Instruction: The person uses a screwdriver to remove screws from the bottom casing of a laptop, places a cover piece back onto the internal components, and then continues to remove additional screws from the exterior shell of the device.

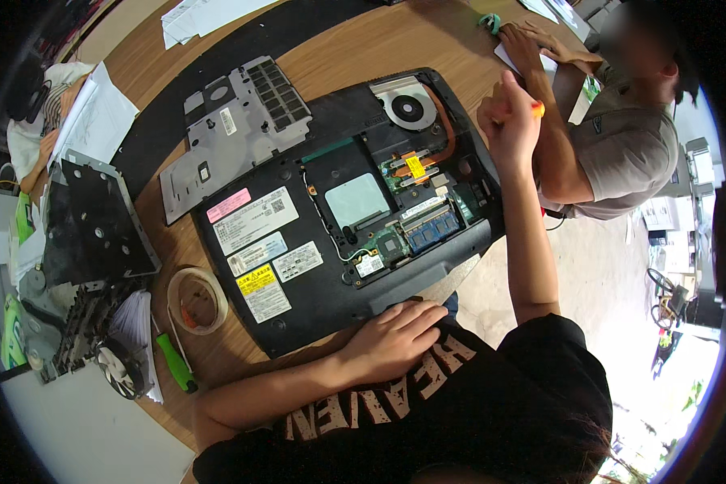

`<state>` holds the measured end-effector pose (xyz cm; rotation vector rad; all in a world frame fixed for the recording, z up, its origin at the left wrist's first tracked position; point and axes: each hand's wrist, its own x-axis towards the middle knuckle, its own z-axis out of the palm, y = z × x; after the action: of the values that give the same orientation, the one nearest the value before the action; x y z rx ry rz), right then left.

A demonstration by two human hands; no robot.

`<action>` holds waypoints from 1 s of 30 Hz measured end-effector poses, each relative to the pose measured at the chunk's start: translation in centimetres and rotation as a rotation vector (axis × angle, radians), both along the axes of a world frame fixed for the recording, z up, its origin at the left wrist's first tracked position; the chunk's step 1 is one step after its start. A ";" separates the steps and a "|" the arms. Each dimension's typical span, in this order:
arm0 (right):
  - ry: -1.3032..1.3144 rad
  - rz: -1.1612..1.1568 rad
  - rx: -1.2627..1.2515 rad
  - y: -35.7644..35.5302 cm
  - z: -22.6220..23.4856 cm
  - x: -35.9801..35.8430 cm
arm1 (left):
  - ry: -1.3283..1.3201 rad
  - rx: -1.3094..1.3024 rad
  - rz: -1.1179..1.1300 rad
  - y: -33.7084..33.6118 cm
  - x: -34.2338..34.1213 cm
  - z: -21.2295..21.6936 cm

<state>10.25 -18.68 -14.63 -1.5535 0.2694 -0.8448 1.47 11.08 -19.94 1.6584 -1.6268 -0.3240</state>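
Note:
An upside-down black laptop lies on the wooden table in front of me with its inner parts exposed. A round cooling fan, a copper heat pipe and a blue memory module show inside it. My left hand rests at the laptop's near edge, its fingers stretched out and holding nothing. Raised beside the laptop's right end, my right hand is closed around an orange-yellow handle; the rest of that tool is hidden. The removed bottom cover lies beyond the laptop, partly under its far edge.
At the left are a clear round tub with small parts, a green-handled screwdriver, a black metal panel and a small fan. A co-worker sits at the far right, and another person's hand shows at far left.

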 end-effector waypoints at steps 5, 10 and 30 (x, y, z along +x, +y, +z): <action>-0.094 -0.076 0.146 0.4 -0.5 0.4 | -0.018 -0.015 -0.007 -0.1 0.0 -0.2; -0.079 0.123 0.563 -1.8 -0.6 -0.4 | -0.037 -0.004 0.000 0.0 0.0 0.0; -0.044 0.287 0.466 -2.6 -0.5 -1.0 | 0.070 -0.007 -0.005 -0.3 0.1 -0.3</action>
<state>9.24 -21.23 -15.10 -1.1028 0.1884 -0.5416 1.58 10.77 -20.24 1.6203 -1.5781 -0.3745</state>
